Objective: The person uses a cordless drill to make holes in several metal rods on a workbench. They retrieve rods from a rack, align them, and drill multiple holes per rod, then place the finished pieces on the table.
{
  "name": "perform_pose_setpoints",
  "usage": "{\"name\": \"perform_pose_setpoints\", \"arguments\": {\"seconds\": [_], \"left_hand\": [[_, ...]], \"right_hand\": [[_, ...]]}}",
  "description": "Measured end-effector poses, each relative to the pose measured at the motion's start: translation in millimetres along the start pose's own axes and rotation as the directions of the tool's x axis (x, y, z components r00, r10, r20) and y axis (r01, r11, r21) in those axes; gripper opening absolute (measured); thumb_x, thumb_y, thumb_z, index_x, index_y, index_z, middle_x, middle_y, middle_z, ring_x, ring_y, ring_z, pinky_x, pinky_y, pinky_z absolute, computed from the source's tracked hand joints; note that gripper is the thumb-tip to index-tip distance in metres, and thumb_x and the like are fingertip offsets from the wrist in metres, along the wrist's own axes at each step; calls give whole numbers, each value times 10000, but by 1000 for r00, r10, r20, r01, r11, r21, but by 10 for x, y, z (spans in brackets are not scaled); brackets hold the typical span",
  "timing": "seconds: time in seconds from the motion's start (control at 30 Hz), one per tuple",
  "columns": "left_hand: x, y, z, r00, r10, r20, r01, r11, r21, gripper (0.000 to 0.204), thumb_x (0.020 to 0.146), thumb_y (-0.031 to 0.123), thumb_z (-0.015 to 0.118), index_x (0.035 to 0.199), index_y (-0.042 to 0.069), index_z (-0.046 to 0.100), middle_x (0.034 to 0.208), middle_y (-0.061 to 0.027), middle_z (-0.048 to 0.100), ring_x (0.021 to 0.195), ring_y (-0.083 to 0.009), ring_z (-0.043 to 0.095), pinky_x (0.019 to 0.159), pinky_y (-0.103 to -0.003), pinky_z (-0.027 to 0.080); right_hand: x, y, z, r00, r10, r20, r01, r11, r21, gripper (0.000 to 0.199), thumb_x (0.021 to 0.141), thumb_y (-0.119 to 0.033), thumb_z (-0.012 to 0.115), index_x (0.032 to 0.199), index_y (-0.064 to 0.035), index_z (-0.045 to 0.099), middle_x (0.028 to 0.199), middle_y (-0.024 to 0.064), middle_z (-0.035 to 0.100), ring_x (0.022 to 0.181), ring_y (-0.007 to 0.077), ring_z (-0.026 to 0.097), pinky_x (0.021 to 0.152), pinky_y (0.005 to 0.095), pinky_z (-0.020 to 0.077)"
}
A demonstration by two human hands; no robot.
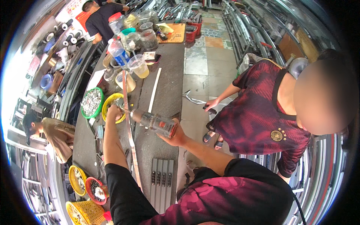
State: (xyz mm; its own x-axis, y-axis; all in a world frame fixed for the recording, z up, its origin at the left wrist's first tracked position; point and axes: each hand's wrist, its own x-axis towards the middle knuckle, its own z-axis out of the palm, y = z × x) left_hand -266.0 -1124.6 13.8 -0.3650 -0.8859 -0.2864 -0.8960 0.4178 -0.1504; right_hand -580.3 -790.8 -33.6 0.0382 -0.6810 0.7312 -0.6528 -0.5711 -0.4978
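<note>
My right hand (177,135) is wrapped around the rear of a power drill (152,122) with a see-through body. It holds the drill roughly level over the workbench (150,144), front end toward my left hand. My left hand (114,112) is bent in with its fingers drawn together, over the near side of a yellow basket (104,106) of small parts. Whatever those fingers hold is too small to make out. Beneath the drill's front runs a long, narrow reddish-brown strip (131,140). Beyond it lies a white strip (154,90).
A green basket (101,96) of small metal pieces stands left. Grey metal profiles (162,197) lie near me. Bottles, cups and jars (149,39) crowd the bench's far end. A person in a dark red shirt (258,108) stands close at right, holding a dark object.
</note>
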Motion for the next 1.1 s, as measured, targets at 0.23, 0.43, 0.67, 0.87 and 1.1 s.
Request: {"name": "perform_pose_setpoints", "arguments": {"seconds": [0.23, 0.43, 0.67, 0.87, 1.1], "left_hand": [[-344, 63, -102, 790, -592, 158, 248, 74, -966, 197, 1018, 104, 872, 1155, -37, 880, 999, -134, 848, 880, -247, 869, 672, -389, 783], [-594, 39, -176, 841, -502, 202, -80, -484, -872, 253, 1022, -66, 852, 1269, -112, 823, 1137, -185, 849, 955, -282, 855, 807, -379, 789], [-338, -220, 239, 950, -268, 160, -78, -701, -709, 190, 1118, 166, 817, 1245, 27, 786, 1193, -90, 844, 921, -203, 808, 812, -316, 706], [-428, 45, 76, 876, -347, 335, -192, -888, -418, 435, 1157, 448, 579, 1033, 34, 631, 937, -108, 694, 760, -264, 658, 648, -399, 608], [-1181, 414, -107, 964, -249, 94, -246, -968, -44, 513, 1091, 487, 533, 725, 188, 335, 652, 47, 257, 576, -145, 209, 533, -360, 199]], "right_hand": [[33, 1, -168, 973, 210, 98, -227, 948, 225, 332, 1047, -217, 888, 1360, -131, 818, 1307, 52, 857, 1221, 253, 808, 1032, 442, 597], [188, -152, -287, 936, 329, 123, -349, 837, 420, 362, 979, -245, 939, 1288, -117, 802, 1255, 75, 853, 1125, 299, 803, 988, 468, 545], [244, -183, -176, 983, 181, -36, -174, 975, 137, 542, 881, -248, 1014, 1349, -128, 769, 1213, 95, 818, 1067, 318, 782, 982, 475, 530], [338, -219, -271, 999, 51, -12, -51, 998, -26, 472, 880, -266, 1035, 1245, -99, 787, 1093, 90, 805, 1002, 291, 764, 903, 416, 535], [363, -293, -362, 966, 254, -51, -220, 909, 355, 347, 998, -162, 938, 1299, -84, 784, 1187, 66, 847, 1041, 210, 828, 896, 399, 629]]}}
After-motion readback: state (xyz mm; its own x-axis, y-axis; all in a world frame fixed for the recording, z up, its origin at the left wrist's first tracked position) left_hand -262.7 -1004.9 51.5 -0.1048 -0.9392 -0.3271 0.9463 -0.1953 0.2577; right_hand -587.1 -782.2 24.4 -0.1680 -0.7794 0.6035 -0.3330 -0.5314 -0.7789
